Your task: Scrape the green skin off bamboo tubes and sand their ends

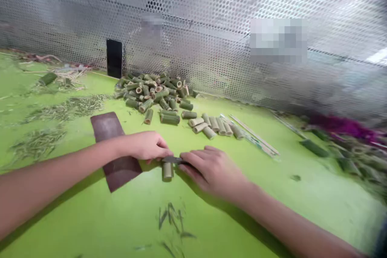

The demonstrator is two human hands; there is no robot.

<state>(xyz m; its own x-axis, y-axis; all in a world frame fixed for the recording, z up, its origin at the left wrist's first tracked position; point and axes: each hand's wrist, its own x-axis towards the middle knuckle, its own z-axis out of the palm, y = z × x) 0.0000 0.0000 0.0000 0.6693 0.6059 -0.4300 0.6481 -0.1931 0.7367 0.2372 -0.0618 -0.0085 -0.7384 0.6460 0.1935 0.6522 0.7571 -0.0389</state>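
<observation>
A: So what step was the person on here? Looked like scraping to me.

B: Yeah, I'd guess shaving the skin off. The right hand [216, 169] was wrapped round a small knife [176, 160], handle mostly hidden in the fist, and the blade lay crosswise over the far end of a bamboo tube [167, 172].

A: And the left hand [149, 147]?

B: Fingers pinched together at the tube's far end, so that grip looked clamped on it. The blade hid the exact contact, tbh.

A: Where was the tube sitting?

B: Between the two hands, near end pointing back at the wearer, just right of the brown mat [122, 172]. Couldn't tell if it touched the table [226, 225].

A: What did the next move call for, then?

B: Imo a firm left pinch and a shallow blade angle, fingertips clear of the edge. Loose shavings [172, 217] lay nearer the wearer, pale tubes [214, 124] beyond the right hand, and a big green heap [157, 92] farther back.
</observation>
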